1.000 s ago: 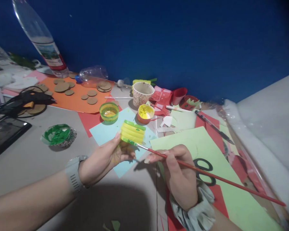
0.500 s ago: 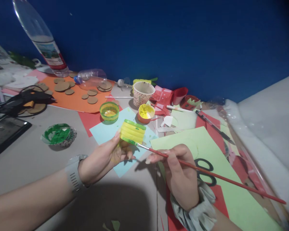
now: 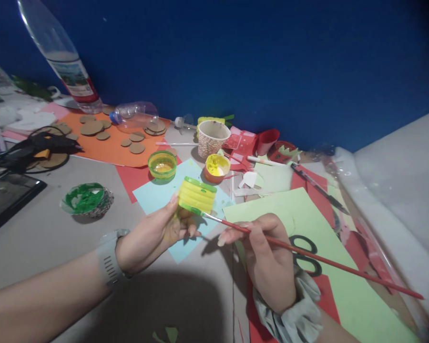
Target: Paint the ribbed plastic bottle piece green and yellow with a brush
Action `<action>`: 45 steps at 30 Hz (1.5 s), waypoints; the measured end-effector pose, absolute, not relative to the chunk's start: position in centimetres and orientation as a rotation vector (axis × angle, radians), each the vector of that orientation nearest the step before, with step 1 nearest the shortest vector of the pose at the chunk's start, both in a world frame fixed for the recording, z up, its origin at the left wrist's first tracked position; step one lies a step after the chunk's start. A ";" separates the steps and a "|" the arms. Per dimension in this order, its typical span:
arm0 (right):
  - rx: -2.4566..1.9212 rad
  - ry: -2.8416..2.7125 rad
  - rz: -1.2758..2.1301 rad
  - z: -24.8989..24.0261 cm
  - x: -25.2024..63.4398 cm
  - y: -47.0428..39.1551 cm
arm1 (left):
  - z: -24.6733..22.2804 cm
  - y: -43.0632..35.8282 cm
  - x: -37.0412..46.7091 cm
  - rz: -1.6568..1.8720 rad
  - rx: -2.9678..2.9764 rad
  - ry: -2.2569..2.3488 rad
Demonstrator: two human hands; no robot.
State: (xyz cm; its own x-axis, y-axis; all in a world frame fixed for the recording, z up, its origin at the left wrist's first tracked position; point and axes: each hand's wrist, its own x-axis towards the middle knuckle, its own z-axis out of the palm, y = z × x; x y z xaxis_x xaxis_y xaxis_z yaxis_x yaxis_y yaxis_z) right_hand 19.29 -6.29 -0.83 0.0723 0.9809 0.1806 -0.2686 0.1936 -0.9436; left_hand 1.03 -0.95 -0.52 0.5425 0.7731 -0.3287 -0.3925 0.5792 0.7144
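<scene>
The left hand [image 3: 157, 240] has its grip closed on a small yellow block [image 3: 196, 196] near the middle of the frame, thumb against its left edge. Right of centre, the right hand [image 3: 271, 267] pinches a red paintbrush [image 3: 325, 261], its tip at the block's green lower edge. I see blue paper [image 3: 146, 196] underneath and a tub of yellow paint [image 3: 215, 178] just above. Black scissors [image 3: 302, 237] show beside the right hand; a bowl of green paint [image 3: 107, 201] sits on the counter [image 3: 39, 247] at left, a tall bottle [image 3: 73, 78] upper left.
</scene>
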 end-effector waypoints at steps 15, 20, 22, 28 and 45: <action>-0.915 -1.058 1.134 -0.7 19.4 -6.3 | -0.4 -0.8 0.9 0.764 0.615 0.737; -0.881 -1.067 1.073 -0.4 19.4 -6.5 | -0.2 -0.8 0.9 0.844 0.598 0.744; -0.855 -1.080 1.064 -0.5 19.3 -6.6 | -0.3 -0.9 1.0 0.844 0.620 0.767; -0.826 -1.116 1.099 -1.1 19.4 -6.6 | -0.8 -1.3 0.9 0.815 0.760 0.829; -0.854 -1.113 0.971 -1.1 19.4 -6.5 | -1.0 -1.1 0.9 0.826 0.806 0.830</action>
